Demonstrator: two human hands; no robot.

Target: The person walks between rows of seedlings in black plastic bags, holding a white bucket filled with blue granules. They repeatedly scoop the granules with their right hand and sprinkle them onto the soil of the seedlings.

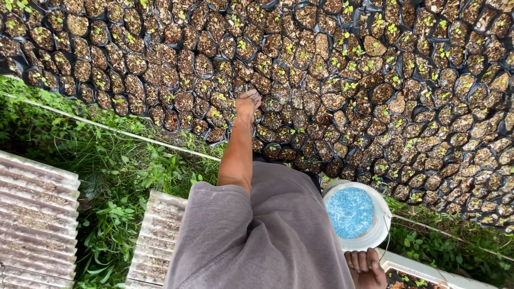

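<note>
My left hand point(248, 104) reaches out over a bed of black seedling bags point(332, 101) filled with dark soil, many holding small green sprouts. Its fingers are bunched together and point down at one bag; whatever is between them is hidden. My right hand point(367, 266) is at the lower right, its fingers curled under the rim of a white bucket point(381, 225). The bucket holds blue granules point(349, 212) and hangs just in front of the bed's near edge. My grey shirt point(267, 235) fills the bottom centre.
Green weeds and grass point(118, 171) border the bed on the near side, crossed by a thin pale line point(107, 127). Corrugated metal sheets point(37, 214) lie at the lower left, and a white frame edge point(428, 270) sits at the lower right.
</note>
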